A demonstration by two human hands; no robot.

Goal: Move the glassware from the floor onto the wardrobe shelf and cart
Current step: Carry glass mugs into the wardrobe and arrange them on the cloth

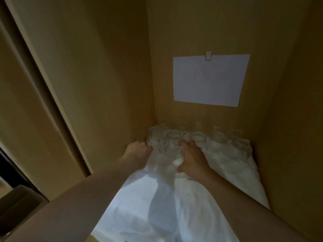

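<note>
Inside a dim wooden wardrobe, a white cloth (pixel 157 198) covers the shelf. Several clear glass jars (pixel 218 142) stand in rows along the back wall on that cloth. My left hand (pixel 138 152) and my right hand (pixel 192 158) reach in side by side and grip clear glassware (pixel 164 154) between them, at the left end of the rows. The glass is transparent and blurred, so I cannot make out whether it is one piece or two. The base of the held glass sits at or just above the cloth.
A white sheet of paper (pixel 208 79) is clipped to the back panel above the jars. The left side wall (pixel 104 75) and right side wall (pixel 288 119) stand close. A sliding door edge (pixel 43 84) runs at the left, with a dark box (pixel 19 201) below.
</note>
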